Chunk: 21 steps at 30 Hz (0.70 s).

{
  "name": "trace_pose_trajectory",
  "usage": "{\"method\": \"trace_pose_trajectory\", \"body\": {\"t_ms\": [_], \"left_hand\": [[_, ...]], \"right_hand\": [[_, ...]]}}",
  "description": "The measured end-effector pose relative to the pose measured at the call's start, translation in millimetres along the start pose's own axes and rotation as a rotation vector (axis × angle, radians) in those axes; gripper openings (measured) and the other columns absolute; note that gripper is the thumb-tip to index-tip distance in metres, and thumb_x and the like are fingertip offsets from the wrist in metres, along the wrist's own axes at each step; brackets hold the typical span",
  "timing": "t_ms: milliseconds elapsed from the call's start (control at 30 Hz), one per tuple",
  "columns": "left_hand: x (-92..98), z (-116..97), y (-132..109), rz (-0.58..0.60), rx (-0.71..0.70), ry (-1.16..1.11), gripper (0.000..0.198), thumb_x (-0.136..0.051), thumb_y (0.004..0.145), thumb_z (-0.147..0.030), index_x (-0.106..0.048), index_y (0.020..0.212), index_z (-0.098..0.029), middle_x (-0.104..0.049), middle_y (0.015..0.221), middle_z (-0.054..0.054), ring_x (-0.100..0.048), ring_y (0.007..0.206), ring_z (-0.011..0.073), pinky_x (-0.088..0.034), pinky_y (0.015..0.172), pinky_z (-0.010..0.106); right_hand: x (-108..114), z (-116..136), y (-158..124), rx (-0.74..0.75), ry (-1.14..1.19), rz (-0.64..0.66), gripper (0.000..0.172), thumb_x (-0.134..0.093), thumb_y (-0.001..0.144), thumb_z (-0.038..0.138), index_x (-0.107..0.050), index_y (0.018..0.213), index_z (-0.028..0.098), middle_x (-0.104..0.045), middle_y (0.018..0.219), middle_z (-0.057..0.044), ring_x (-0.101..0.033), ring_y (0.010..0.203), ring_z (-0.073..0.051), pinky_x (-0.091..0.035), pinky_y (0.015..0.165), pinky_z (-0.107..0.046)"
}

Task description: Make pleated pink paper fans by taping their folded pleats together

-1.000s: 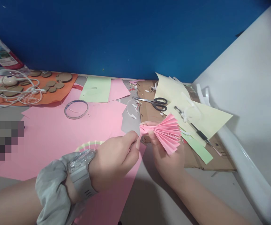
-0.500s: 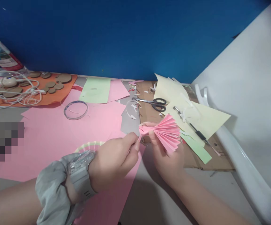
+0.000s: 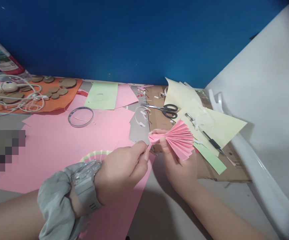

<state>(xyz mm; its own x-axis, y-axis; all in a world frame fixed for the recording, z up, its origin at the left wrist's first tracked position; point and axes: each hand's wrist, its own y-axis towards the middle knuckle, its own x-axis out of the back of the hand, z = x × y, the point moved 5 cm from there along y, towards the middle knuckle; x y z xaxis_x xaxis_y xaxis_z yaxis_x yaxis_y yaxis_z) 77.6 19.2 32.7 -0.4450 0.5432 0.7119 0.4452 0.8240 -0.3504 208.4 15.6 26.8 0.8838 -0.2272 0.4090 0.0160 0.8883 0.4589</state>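
A pleated pink paper fan [image 3: 180, 140] spreads out to the right, its folds gathered at the narrow left end. My right hand [image 3: 179, 166] grips it there between thumb and fingers. From that gathered end a thin pink paper strip [image 3: 149, 146] runs down to my left hand [image 3: 127, 166], which is closed in a pinch on it. A watch and a grey scrunchie are on my left wrist. Partly hidden behind that hand, a pleated ring of pink and pale paper [image 3: 97, 155] lies on a large pink sheet [image 3: 109, 126].
Black-handled scissors [image 3: 163, 109] lie on a cardboard piece [image 3: 156, 123] among paper scraps. Right of them are cream sheets [image 3: 216, 123], a black pen [image 3: 210, 139] and a green strip [image 3: 211, 158]. A tape roll [image 3: 81, 117], cardboard discs [image 3: 68, 83], white cable [image 3: 29, 96] and bottle [image 3: 2, 56] stand left.
The fan has turned slightly, its spread edge shifting a little up and to the right with my right hand. My left hand stays nearly still, holding the strip.
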Motion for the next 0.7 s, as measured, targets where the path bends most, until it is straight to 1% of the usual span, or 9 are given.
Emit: {"method": "trace_pose_trajectory", "body": {"t_ms": [167, 300, 433, 600, 700], "left_hand": [[0.2, -1.2, -0.1, 0.008, 0.001, 0.008, 0.021, -0.024, 0.09, -0.029, -0.036, 0.074, -0.022, -0.055, 0.066, -0.001, -0.051, 0.06, 0.0166, -0.033, 0.058, 0.028], [-1.2, -0.9, 0.6, 0.008, 0.015, 0.007, 0.021, -0.024, 0.089, -0.028, -0.037, 0.074, -0.022, -0.056, 0.066, 0.0, -0.052, 0.06, 0.0164, -0.034, 0.059, 0.028], [-1.3, -0.4, -0.6, 0.004, 0.004, -0.025, 0.02, -0.025, 0.089, -0.027, -0.038, 0.074, -0.022, -0.056, 0.067, 0.0, -0.052, 0.06, 0.0163, -0.035, 0.059, 0.028], [0.3, 0.8, 0.1, -0.016, -0.02, -0.064, 0.021, -0.025, 0.088, -0.027, -0.038, 0.072, -0.022, -0.056, 0.066, 0.0, -0.051, 0.06, 0.0158, -0.036, 0.059, 0.027], [1.2, 0.7, 0.7, -0.035, -0.046, -0.08, 0.023, -0.024, 0.089, -0.029, -0.042, 0.077, -0.022, -0.057, 0.067, 0.0, -0.053, 0.061, 0.0159, -0.036, 0.059, 0.027]], "right_hand": [[-0.3, -1.0, -0.7, -0.023, 0.028, 0.002, 0.016, -0.051, 0.086, 0.019, -0.064, 0.092, 0.026, -0.065, 0.1, -0.002, -0.06, 0.098, -0.021, -0.046, 0.089, -0.036], [3.9, -5.1, 0.9, -0.071, 0.062, -0.038, 0.016, -0.048, 0.088, 0.022, -0.063, 0.093, 0.025, -0.066, 0.1, -0.003, -0.061, 0.097, -0.021, -0.048, 0.087, -0.036], [7.9, -5.1, 3.5, -0.043, 0.039, -0.028, 0.016, -0.05, 0.088, 0.021, -0.063, 0.093, 0.028, -0.066, 0.102, -0.001, -0.061, 0.099, -0.02, -0.048, 0.09, -0.035], [6.4, -5.3, 1.6, -0.007, 0.021, -0.001, 0.023, -0.054, 0.085, 0.02, -0.06, 0.105, 0.03, -0.066, 0.105, -0.001, -0.06, 0.102, -0.019, -0.048, 0.092, -0.032], [2.8, -5.2, 0.6, 0.008, -0.005, 0.024, 0.029, -0.056, 0.084, 0.021, -0.057, 0.113, 0.028, -0.065, 0.109, -0.003, -0.059, 0.105, -0.02, -0.046, 0.095, -0.033]]}}
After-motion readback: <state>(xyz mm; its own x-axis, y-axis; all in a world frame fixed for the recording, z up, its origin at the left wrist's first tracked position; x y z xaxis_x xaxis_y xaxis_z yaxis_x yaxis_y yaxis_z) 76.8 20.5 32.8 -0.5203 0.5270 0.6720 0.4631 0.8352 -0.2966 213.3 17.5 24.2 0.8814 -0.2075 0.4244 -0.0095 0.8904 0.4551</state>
